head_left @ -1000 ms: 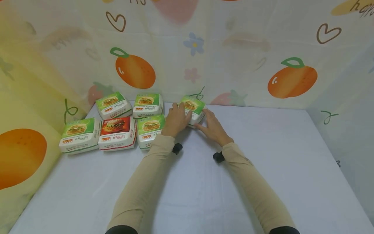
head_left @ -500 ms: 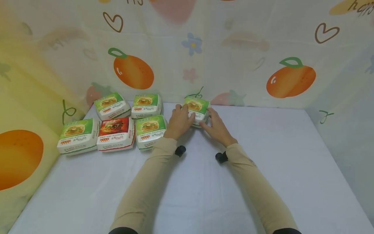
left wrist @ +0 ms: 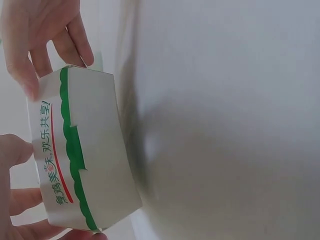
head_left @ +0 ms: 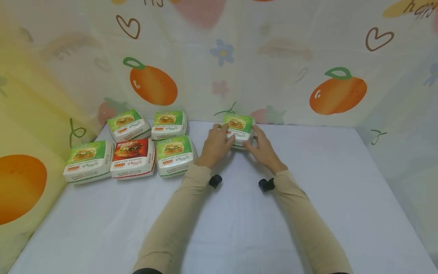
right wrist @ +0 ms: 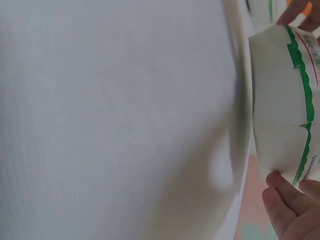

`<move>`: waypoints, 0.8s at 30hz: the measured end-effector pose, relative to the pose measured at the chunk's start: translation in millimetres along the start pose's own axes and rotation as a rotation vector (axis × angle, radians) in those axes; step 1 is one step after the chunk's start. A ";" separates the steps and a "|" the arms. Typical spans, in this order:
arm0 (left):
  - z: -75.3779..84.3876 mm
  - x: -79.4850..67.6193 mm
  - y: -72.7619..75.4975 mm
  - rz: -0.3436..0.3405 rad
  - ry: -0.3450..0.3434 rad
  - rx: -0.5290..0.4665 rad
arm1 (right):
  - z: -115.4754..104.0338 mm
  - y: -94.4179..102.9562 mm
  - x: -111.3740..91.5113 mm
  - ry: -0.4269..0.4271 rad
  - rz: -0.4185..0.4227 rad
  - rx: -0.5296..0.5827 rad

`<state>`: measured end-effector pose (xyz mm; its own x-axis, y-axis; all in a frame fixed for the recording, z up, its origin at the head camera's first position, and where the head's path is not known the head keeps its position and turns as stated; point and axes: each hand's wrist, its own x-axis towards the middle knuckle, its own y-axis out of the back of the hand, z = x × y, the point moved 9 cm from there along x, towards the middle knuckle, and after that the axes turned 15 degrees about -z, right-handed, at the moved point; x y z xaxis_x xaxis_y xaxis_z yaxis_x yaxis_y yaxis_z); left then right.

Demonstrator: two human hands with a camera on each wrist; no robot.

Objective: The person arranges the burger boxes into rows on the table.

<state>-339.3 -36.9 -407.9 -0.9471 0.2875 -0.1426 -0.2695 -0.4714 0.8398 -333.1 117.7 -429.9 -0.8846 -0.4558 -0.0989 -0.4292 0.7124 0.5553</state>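
Note:
A white burger box (head_left: 239, 131) with a green burger picture on its lid is held between both hands at the back of the table. My left hand (head_left: 215, 145) grips its left side, the thumb at the front corner. On the opposite side, my right hand (head_left: 266, 150) grips the box with fingers along the edge and thumb near the front. The left wrist view shows the box's plain side (left wrist: 100, 145) and green scalloped stripe, with left fingers (left wrist: 25, 200) at the lower end. Right fingertips (right wrist: 282, 187) press the box's lower corner in the right wrist view.
Left of the hands stand several similar boxes in two rows: green-topped ones such as the near box (head_left: 175, 152), and a red-topped box (head_left: 133, 154). A fruit-printed cloth wall (head_left: 273, 83) rises behind the white tabletop (head_left: 325, 190).
Both hands have moved right together, carrying the burger box along the back edge and farther from the other boxes. The other boxes stay put, and the camera view shifts slightly.

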 end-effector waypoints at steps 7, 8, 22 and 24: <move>13.5 2.0 -12.5 0.005 -0.056 0.012 | 15.3 14.0 -11.5 -0.025 0.035 0.043; 15.3 2.3 -13.8 0.013 -0.067 0.016 | 16.8 16.1 -13.4 -0.024 0.043 0.050; 38.5 4.9 -35.0 0.049 -0.229 -0.013 | 38.4 35.3 -42.5 -0.051 0.140 0.093; 43.9 5.5 -37.8 0.049 -0.246 -0.008 | 41.7 39.3 -46.6 -0.064 0.151 0.103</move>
<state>-326.7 19.1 -417.4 -0.8886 0.4576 0.0307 -0.2266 -0.4963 0.8381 -316.4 189.1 -437.9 -0.9487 -0.3071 -0.0750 -0.3043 0.8225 0.4806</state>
